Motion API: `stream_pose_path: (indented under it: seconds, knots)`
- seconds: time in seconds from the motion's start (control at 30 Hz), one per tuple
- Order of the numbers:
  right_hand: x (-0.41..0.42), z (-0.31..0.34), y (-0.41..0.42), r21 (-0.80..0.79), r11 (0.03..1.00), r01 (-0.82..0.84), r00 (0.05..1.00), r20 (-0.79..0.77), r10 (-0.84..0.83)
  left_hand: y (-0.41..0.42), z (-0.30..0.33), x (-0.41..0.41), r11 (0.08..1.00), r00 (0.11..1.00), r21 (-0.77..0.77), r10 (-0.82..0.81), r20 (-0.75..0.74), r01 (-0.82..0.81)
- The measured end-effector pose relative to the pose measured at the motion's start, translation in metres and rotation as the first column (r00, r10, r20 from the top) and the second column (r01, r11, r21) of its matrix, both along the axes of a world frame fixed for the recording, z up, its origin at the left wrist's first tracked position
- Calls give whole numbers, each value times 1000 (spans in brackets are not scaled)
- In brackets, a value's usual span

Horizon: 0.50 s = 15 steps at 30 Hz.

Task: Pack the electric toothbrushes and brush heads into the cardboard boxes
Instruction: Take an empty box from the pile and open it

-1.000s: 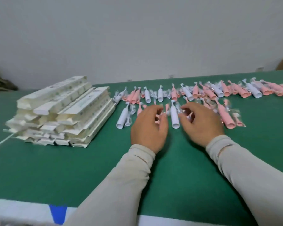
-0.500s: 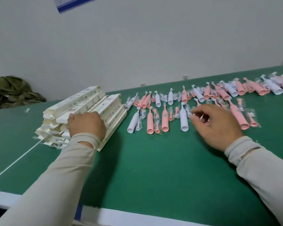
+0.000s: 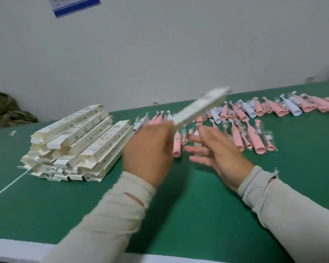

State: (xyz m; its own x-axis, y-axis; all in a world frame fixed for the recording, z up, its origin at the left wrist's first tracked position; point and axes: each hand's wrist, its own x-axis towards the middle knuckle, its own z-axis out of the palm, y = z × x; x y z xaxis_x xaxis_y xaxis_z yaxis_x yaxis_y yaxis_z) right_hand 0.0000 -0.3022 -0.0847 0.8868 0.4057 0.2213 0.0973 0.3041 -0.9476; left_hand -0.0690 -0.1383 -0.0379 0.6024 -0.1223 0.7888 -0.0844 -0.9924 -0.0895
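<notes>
Left hand (image 3: 148, 150) grips near end of long flat white cardboard box (image 3: 199, 109), blurred, held up, slanting away to right above row of pink and white electric toothbrushes (image 3: 253, 135) on green table (image 3: 179, 205). Right hand (image 3: 217, 149) just right of box, fingers spread, holding nothing. Stack of flattened white cardboard boxes (image 3: 78, 143) lies left of left hand.

A long white cardboard box (image 3: 199, 109) is held tilted in the air, blurred. A stack of flattened white boxes (image 3: 78, 143) lies at left. Pink and white toothbrushes (image 3: 254, 138) and bagged brush heads (image 3: 269, 139) are spread in rows at right.
</notes>
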Motion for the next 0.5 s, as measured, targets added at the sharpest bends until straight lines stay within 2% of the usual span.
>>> stream_pose_path:
  seconds: [0.07,0.17,0.2,0.27,0.3,0.33,0.37,0.4,0.43,0.47,0.5]
  knots:
    - [-3,-1,4,145,989,-27,994,-97,41,-28,-16,7,990,989,64,-122,-87,128]
    - [3,3,-2,132,972,194,971,-170,-171,-39,-27,13,958,948,67,-264,-175,279]
    - [7,4,-7,116,968,225,962,-185,-201,-38,-28,14,940,928,-19,-339,-155,340]
    - [13,4,-16,126,974,187,964,-214,-157,-35,-25,17,838,901,-369,-433,-2,402]
    - [15,5,-19,137,979,149,965,-236,-113,-33,-20,21,733,908,-564,-413,74,380]
    - [14,6,-22,141,984,112,964,-256,-73,-31,-15,26,587,914,-741,-395,89,326]
    - [13,7,-22,137,988,73,963,-267,-34,-30,-11,32,391,889,-886,-456,48,248]
    - [12,7,-22,125,992,35,964,-268,0,-30,-8,39,180,804,-973,-594,8,142]
    - [10,7,-21,115,993,-2,964,-264,32,-31,-9,45,-11,680,-1000,-733,19,17]
    - [8,6,-19,108,994,-32,964,-259,59,-32,-12,50,-153,569,-984,-819,75,-90]
    - [6,5,-16,105,993,-51,964,-256,76,-35,-18,53,-256,497,-953,-855,145,-162]
